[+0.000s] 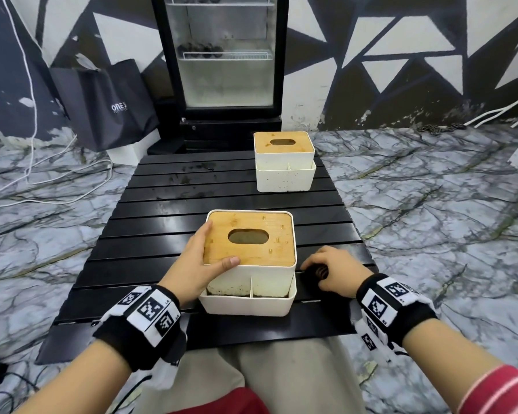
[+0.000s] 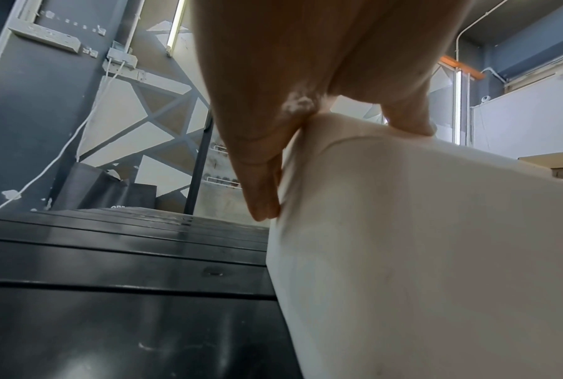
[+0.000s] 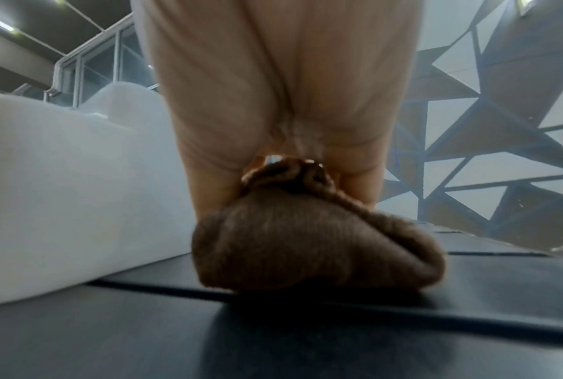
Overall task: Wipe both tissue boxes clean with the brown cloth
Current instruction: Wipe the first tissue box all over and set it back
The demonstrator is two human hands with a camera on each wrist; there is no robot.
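The near tissue box (image 1: 251, 274), white with a bamboo lid, stands on the black slatted table (image 1: 162, 204); brown grime marks its lower front. My left hand (image 1: 201, 261) holds its front left corner, thumb on the lid, fingers flat along the left side. In the left wrist view the left hand (image 2: 273, 102) presses against the white wall of the box (image 2: 419, 243). My right hand (image 1: 332, 270) grips the bunched brown cloth (image 1: 320, 271) on the table just right of the box. The cloth (image 3: 306, 243) rests on a slat under the right hand (image 3: 290, 89). A second tissue box (image 1: 284, 156) stands at the far right.
A glass-door fridge (image 1: 225, 55) stands behind the table, with a dark bag (image 1: 108, 106) and white cables on the marble floor to its left. Wet smudges mark the far slats (image 1: 192, 174). My lap lies under the table's near edge.
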